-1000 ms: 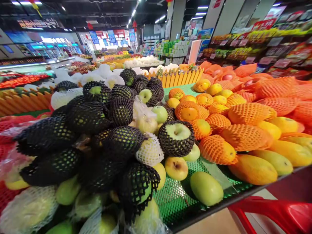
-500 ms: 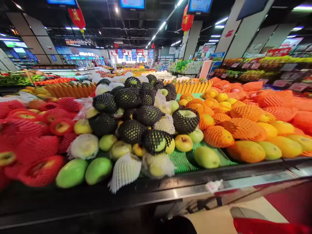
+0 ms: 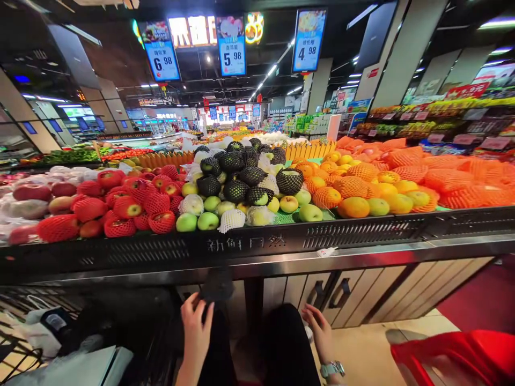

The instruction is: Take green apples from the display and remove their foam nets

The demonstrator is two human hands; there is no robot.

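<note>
Your black-trousered legs [image 3: 287, 343] are between your two hands. Your right hand [image 3: 319, 324] is to the right of them, fingers loose and a bit bent, with a watch [image 3: 332, 369] just behind it on your wrist. A small pale bit peeks out by its palm, but I can't tell if you hold it. Well off to the right of that hand is something red and plastic [image 3: 458, 348].

Your left hand [image 3: 195, 321] has its thumb and fingers a little apart, so the gap is narrow. A dark thing [image 3: 217, 287] is right at its tips. It is too blurry to name, and I can't tell if you are pinching it. Some bags [image 3: 40, 324] lie well to the left of that hand.

Past your right hand are the cupboard doors [image 3: 352, 300]. Higher up, ahead of both hands, is the black edge [image 3: 148, 254] of the fruit stand.

Ahead of your left hand, the green fruit [image 3: 186, 222] at the front is bare. Behind it, fruit in black nets [image 3: 237, 191] sits in a pile. Red-netted apples [image 3: 126, 206] are on the left.

So I'd judge things are partway: lots of fruit is netted, some is bare, and the dark thing isn't on any fruit. How much is left, I can't tell.
</note>
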